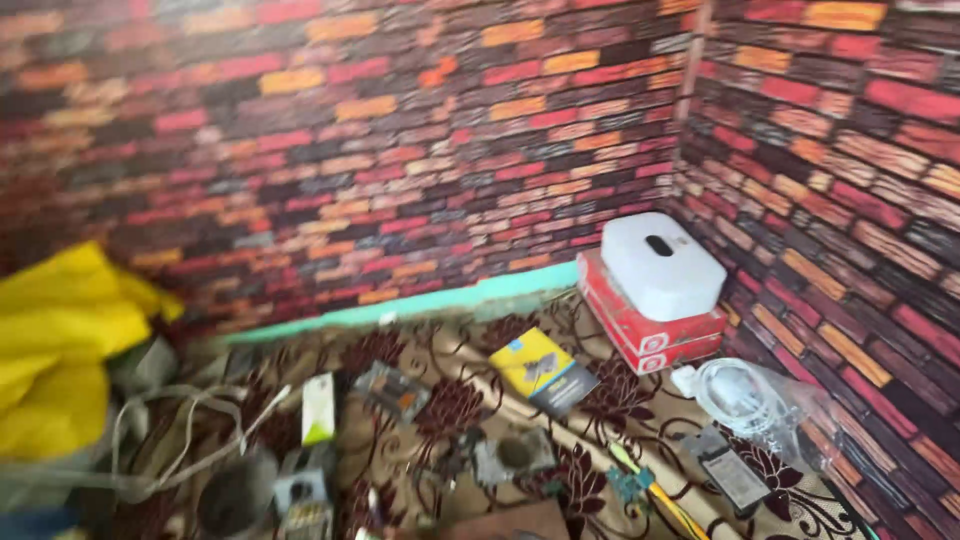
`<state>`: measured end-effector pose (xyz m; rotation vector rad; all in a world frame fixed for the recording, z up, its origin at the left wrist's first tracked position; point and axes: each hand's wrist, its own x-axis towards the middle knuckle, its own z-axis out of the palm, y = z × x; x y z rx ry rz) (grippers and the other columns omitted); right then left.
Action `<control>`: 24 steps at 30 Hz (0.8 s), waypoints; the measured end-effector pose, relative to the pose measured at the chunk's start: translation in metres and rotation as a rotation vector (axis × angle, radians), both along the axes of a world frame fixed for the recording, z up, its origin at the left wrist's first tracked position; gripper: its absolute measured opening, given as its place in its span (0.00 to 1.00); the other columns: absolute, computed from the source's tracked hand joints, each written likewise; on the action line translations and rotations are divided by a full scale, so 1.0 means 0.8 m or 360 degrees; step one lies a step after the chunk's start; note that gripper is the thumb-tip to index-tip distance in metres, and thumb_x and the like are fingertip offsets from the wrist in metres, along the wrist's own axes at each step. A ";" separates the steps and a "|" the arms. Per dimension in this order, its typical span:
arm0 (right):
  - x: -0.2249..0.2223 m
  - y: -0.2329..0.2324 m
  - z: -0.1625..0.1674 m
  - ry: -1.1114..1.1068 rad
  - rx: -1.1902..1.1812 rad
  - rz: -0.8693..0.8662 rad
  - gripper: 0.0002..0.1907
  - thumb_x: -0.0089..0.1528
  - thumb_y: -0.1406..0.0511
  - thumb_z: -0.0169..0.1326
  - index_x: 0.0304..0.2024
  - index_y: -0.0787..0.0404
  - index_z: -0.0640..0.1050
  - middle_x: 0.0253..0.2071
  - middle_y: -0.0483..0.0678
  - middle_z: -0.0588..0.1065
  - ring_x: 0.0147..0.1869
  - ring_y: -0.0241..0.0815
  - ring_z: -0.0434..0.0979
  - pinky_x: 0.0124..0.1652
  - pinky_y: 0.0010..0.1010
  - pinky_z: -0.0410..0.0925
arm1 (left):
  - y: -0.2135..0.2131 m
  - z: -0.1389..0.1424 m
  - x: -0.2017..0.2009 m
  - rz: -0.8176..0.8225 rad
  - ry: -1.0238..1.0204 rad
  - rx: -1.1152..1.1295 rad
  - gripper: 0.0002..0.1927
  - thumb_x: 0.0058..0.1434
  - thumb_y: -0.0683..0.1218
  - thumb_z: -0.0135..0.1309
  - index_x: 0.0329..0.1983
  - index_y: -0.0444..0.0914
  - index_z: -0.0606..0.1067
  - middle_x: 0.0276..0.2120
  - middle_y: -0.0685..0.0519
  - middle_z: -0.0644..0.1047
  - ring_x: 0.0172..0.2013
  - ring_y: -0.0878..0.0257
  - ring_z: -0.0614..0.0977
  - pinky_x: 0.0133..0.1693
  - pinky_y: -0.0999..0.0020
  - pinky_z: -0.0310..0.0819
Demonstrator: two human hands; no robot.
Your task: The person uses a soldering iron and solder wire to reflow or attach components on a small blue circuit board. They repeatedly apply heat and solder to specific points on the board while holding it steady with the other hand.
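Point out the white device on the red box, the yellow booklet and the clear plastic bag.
white device [662, 265], head view, middle of its top face.
yellow booklet [535, 366], head view, centre of the cover.
clear plastic bag [760, 400], head view, its middle.

Two red boxes [648, 335] (stacked), one white device [662, 264]

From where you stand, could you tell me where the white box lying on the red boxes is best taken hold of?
Probably by its two long side edges, coming down from above. The white box lies flat on the stacked red boxes, tucked into the corner of the brick-pattern wall, so its back is hard to reach. Its rounded top overhangs the stack a little towards the front, leaving room for fingers underneath. No hand is in view.
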<state>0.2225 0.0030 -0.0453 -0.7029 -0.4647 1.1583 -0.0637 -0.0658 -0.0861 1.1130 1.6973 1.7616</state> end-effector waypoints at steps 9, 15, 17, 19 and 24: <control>-0.037 -0.084 -0.006 -0.0104 0.0125 -0.0157 0.21 0.74 0.55 0.52 0.37 0.67 0.76 0.21 0.46 0.69 0.23 0.38 0.65 0.28 0.30 0.62 | -0.081 0.027 -0.005 -0.0123 -0.0076 0.0184 0.11 0.72 0.42 0.40 0.51 0.34 0.72 0.33 0.49 0.84 0.23 0.68 0.73 0.26 0.72 0.69; -0.050 -0.125 0.023 0.0086 0.0024 -0.0045 0.15 0.69 0.55 0.52 0.36 0.59 0.74 0.24 0.43 0.71 0.28 0.35 0.69 0.31 0.26 0.64 | -0.124 0.056 -0.017 -0.0257 -0.0006 0.0208 0.12 0.73 0.44 0.39 0.51 0.34 0.71 0.34 0.51 0.85 0.22 0.68 0.73 0.26 0.73 0.69; -0.052 -0.137 0.022 0.0156 0.0006 -0.0036 0.12 0.66 0.56 0.51 0.35 0.58 0.74 0.27 0.42 0.75 0.31 0.35 0.73 0.34 0.27 0.68 | -0.136 0.065 -0.017 -0.0275 -0.0026 0.0122 0.12 0.74 0.44 0.38 0.50 0.34 0.71 0.35 0.51 0.85 0.21 0.67 0.71 0.24 0.72 0.66; -0.055 -0.144 0.022 0.0138 -0.0017 -0.0090 0.11 0.67 0.57 0.52 0.36 0.57 0.74 0.28 0.42 0.75 0.31 0.34 0.73 0.33 0.26 0.66 | -0.147 0.064 -0.019 -0.0293 0.0058 0.0204 0.12 0.73 0.43 0.39 0.52 0.34 0.71 0.35 0.51 0.85 0.23 0.68 0.72 0.25 0.73 0.67; -0.055 -0.172 0.017 -0.0120 0.0189 0.0011 0.19 0.70 0.55 0.52 0.34 0.63 0.76 0.22 0.46 0.71 0.23 0.35 0.67 0.24 0.25 0.58 | -0.171 0.064 -0.021 -0.0291 0.0030 0.0227 0.12 0.73 0.44 0.40 0.51 0.34 0.71 0.35 0.52 0.85 0.22 0.68 0.74 0.25 0.73 0.68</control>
